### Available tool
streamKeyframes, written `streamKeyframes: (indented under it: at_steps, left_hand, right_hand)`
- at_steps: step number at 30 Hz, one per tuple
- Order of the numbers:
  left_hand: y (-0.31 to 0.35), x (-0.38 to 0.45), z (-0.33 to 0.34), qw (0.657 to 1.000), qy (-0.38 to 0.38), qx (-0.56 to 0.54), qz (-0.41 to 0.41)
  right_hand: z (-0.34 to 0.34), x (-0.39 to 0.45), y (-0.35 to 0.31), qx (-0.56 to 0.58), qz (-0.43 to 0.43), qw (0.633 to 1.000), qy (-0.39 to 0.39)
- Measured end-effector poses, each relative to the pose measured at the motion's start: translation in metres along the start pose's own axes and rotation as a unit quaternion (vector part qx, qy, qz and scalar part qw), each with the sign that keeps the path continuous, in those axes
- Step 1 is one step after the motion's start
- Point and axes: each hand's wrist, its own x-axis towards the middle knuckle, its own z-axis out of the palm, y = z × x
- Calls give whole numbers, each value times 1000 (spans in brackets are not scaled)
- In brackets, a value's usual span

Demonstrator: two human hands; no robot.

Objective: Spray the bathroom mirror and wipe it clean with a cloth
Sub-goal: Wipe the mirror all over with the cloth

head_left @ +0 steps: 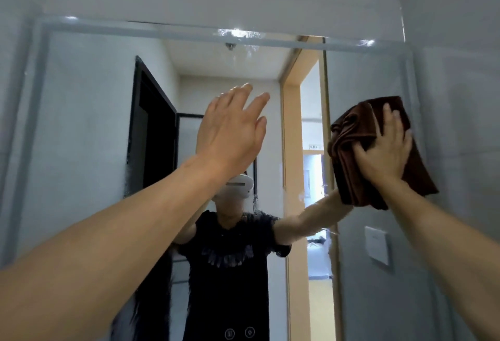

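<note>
- Brown cloth [351, 156], folded and bunched, is pressed to the right part of the bathroom mirror [81, 124]
- Right hand [384, 151] grips the cloth, fingers spread
- Left hand [230, 129] is raised before the glass, fingers straight, holding nothing
- White wall switch [377, 246] shows below the cloth

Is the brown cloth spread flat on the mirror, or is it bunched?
Bunched. The brown cloth shows thick folds under the right hand, which presses it to the mirror.
</note>
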Motion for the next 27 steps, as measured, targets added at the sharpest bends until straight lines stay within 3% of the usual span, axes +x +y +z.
streamKeyframes:
  at_steps: [4, 10, 14, 20, 27]
  left_hand:
    - [-17, -2, -16, 1000, 6, -5, -23]
    - [-51, -12, -42, 1000, 14, -1, -25]
    - [-65, -20, -44, 999, 13, 10, -43]
    - [-8, -6, -18, 999, -4, -25, -38]
    - [79, 46, 40, 998, 19, -63, 19]
  right_hand:
    - [17, -17, -84, -37, -56, 998, -14]
    - [42, -47, -239, 18, -185, 982, -8]
    - [56, -58, -285, 54, -235, 970, -19]
    - [41, -20, -228, 19, -293, 955, -36]
    - [17, 47, -70, -27, -215, 976, -24]
